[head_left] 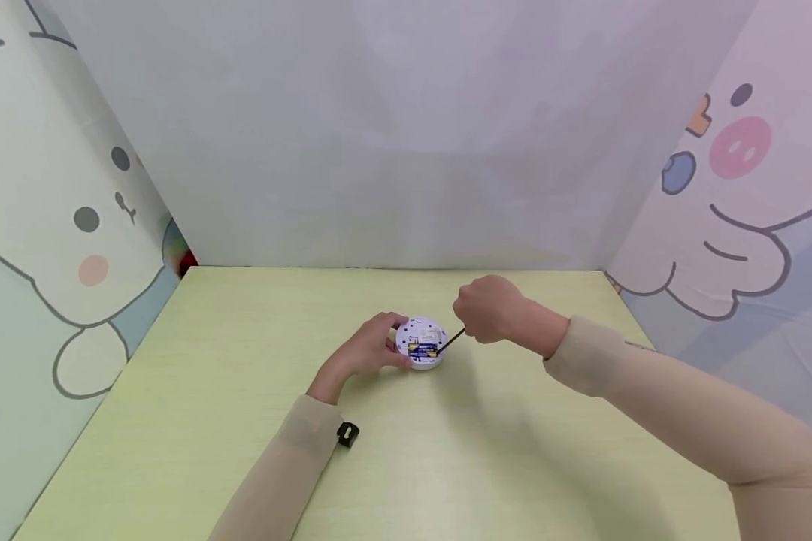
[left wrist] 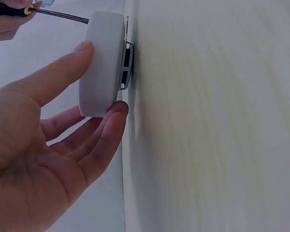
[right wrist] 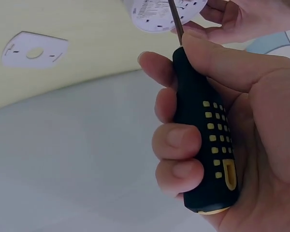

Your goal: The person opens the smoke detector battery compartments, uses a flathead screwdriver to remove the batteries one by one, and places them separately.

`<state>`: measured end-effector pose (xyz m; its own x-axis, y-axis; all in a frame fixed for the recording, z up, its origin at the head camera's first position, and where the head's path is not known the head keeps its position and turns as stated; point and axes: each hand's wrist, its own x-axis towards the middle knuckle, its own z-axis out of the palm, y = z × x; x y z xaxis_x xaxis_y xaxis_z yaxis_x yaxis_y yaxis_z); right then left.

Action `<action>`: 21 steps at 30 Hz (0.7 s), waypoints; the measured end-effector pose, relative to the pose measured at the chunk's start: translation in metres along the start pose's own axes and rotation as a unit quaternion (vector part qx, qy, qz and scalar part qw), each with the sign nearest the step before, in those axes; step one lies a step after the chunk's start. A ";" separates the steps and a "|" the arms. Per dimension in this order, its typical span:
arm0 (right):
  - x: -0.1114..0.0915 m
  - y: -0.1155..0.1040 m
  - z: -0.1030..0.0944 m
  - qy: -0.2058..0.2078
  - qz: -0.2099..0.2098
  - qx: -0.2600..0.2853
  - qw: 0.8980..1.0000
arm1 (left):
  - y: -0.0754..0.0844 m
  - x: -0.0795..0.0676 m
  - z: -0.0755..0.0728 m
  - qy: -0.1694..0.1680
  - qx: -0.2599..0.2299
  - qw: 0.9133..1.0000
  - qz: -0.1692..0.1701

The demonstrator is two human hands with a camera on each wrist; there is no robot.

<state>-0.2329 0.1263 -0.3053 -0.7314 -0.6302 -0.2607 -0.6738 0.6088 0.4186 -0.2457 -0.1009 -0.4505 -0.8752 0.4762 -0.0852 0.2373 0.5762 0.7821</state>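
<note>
A round white battery device [head_left: 420, 327], resembling a smoke alarm, is at the middle of the table, back side up. Blue-and-gold batteries [head_left: 422, 350] show in its recess. My left hand [head_left: 368, 346] grips its rim from the left, thumb on the near side; the left wrist view shows the fingers curled round its edge. My right hand [head_left: 490, 308] holds a screwdriver [right wrist: 203, 130] by its black handle with yellow dots. Its shaft [head_left: 452, 340] slants down to the right end of the batteries; whether the tip touches them cannot be told.
The pale yellow table [head_left: 257, 315] ends at a white backdrop [head_left: 379, 150]. In the right wrist view a flat white plate [right wrist: 35, 50] with a round hole lies on the table. A small black clip [head_left: 348, 433] is by the left sleeve. Cartoon-printed cloths [head_left: 88, 278] hang at the sides.
</note>
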 end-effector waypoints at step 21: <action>-0.005 0.017 0.025 -0.021 -0.003 0.071 0.997 | 0.005 0.000 0.004 0.021 0.010 1.000 -0.017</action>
<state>-0.2431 0.1513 -0.3186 -0.7296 -0.6144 -0.3004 -0.6835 0.6699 0.2898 -0.2427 -0.0958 -0.4492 -0.9002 0.4270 -0.0854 0.2142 0.6049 0.7670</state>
